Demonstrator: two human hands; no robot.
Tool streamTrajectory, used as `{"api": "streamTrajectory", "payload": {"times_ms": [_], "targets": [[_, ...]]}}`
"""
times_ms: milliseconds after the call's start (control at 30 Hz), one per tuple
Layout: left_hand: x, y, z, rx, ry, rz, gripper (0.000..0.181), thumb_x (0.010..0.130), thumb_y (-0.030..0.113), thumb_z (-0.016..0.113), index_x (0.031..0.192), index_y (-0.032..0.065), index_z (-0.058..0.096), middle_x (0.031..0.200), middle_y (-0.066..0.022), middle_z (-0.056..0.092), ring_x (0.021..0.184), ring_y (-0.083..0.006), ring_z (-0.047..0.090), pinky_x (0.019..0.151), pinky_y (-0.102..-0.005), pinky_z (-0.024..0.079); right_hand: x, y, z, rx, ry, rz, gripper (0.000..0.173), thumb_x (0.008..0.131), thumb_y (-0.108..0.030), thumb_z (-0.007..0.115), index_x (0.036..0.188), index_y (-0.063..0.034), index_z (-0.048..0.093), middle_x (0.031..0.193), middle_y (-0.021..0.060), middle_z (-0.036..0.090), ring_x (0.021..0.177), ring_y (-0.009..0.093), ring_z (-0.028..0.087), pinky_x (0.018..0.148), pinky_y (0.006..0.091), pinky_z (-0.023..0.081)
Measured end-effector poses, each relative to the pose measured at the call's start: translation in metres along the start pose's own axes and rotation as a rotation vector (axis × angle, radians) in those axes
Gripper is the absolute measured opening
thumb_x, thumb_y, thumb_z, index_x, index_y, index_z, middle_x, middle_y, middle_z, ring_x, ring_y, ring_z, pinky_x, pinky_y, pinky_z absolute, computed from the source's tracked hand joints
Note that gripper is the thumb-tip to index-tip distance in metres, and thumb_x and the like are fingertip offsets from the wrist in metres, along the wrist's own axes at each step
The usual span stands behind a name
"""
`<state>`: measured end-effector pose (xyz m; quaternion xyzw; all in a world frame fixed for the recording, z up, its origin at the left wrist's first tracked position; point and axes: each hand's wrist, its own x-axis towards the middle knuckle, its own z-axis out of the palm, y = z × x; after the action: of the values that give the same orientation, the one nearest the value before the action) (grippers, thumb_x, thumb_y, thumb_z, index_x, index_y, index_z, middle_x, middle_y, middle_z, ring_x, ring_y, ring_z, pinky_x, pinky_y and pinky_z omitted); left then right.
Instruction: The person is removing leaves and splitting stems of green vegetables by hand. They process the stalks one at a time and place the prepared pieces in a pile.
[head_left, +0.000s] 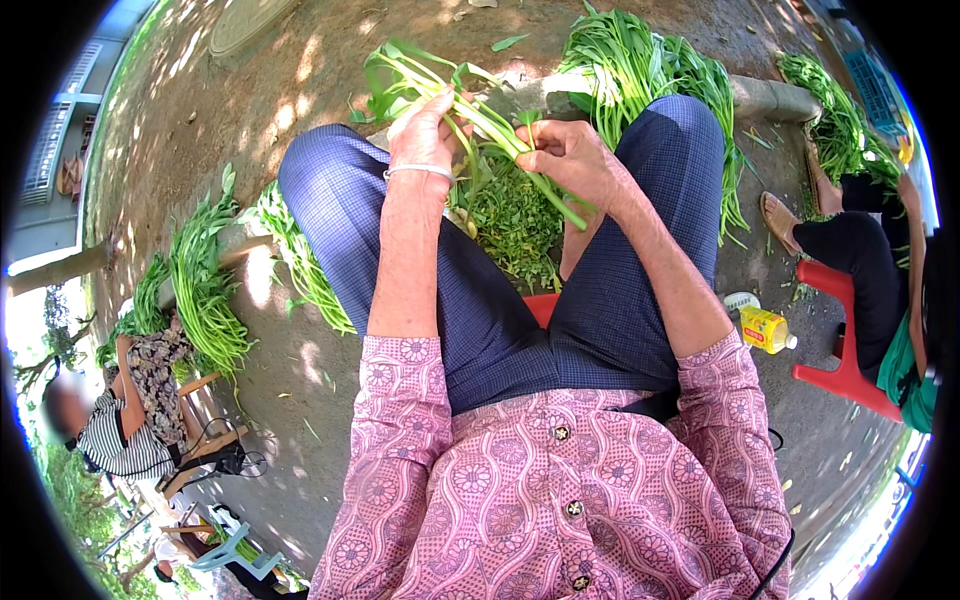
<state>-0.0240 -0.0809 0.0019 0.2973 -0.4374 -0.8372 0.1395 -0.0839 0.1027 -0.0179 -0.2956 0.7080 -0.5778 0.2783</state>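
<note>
My left hand (426, 133) grips a small bunch of long green water spinach stems (491, 126), its leafy ends fanning out past my fingers to the upper left. Across from it, my right hand (574, 154) has thumb and forefinger pinched at the same stems, near their lower cut ends. A small leaf stands up beside those fingertips. Beneath both hands, between my knees, lies a heap of loose picked leaves and bits (517, 217). What each finger of my left hand touches is partly hidden.
A large pile of water spinach (630, 75) rests on the stone kerb (772, 97) by my right knee. Another bunch (304, 259) lies beside my left knee. A yellow-labelled plastic bottle (763, 330) lies at right, near a red stool (844, 352). People sit on both sides with more greens.
</note>
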Motion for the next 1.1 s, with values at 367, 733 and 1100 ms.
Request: {"api": "streamTrajectory", "payload": {"times_ms": [367, 733, 1100], "targets": [[-0.001, -0.003, 0.0, -0.168, -0.024, -0.054, 0.022, 0.086, 0.011, 0.056, 0.105, 0.0003, 0.054, 0.101, -0.0182, 0.059, 0.1, -0.0322, 0.056, 0.085, -0.0452, 0.048, 0.001, -0.002, -0.007, -0.028, -0.006, 0.052, 0.03, 0.076, -0.013, 0.064, 0.1, 0.0042, 0.061, 0.083, 0.0103, 0.065, 0.077, 0.013, 0.06, 0.073, 0.0277, 0.048], [0.001, -0.004, -0.003, -0.183, -0.061, -0.027, 0.02, 0.087, 0.008, 0.053, 0.104, -0.0028, 0.051, 0.102, -0.0197, 0.058, 0.102, -0.0357, 0.056, 0.081, -0.0471, 0.051, 0.002, 0.001, -0.005, -0.013, 0.026, 0.028, 0.029, 0.077, -0.014, 0.061, 0.1, 0.003, 0.061, 0.08, 0.0091, 0.065, 0.074, 0.012, 0.059, 0.07, 0.027, 0.048], [0.005, -0.006, -0.005, -0.189, 0.029, 0.005, 0.018, 0.087, 0.008, 0.053, 0.102, -0.0014, 0.052, 0.099, -0.0196, 0.06, 0.099, -0.0363, 0.058, 0.085, -0.0516, 0.047, -0.003, -0.022, -0.019, 0.029, 0.179, 0.13, 0.018, 0.08, -0.017, 0.06, 0.083, 0.0008, 0.064, 0.082, 0.0057, 0.065, 0.073, 0.008, 0.058, 0.07, 0.0221, 0.047]]}}
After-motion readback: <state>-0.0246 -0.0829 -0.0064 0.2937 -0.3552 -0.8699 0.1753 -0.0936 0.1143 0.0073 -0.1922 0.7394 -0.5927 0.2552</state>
